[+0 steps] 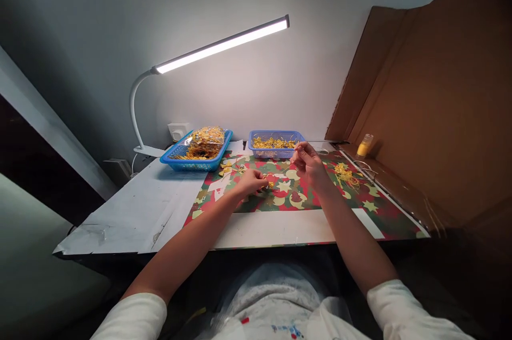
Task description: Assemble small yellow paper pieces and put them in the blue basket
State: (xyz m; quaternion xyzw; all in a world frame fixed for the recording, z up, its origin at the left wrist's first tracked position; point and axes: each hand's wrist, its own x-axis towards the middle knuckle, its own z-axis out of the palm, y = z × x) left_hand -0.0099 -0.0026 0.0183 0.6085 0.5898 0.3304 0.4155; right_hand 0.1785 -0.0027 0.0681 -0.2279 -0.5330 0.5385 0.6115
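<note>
My left hand [253, 182] is closed in a pinch low over the patterned sheet [298, 198]. A thin golden cord [277, 173] runs from its fingertips towards my right hand [307, 161], which is raised higher and pinches the cord's other part. Something small and yellow shows at the left fingertips, too small to make out. Beside my left hand lie a few yellow bow-like pieces [226, 167]. To the right of my right hand rests a loose tangle of yellow cords [346, 175].
A blue basket [188, 165] holds golden pieces and a clear plastic bag. Behind my hands, a purple-blue basket [276, 152] holds more yellow pieces. A lit lamp [224, 45] arches overhead. A small yellow bottle [364, 146] stands by the cardboard [436, 94] at right.
</note>
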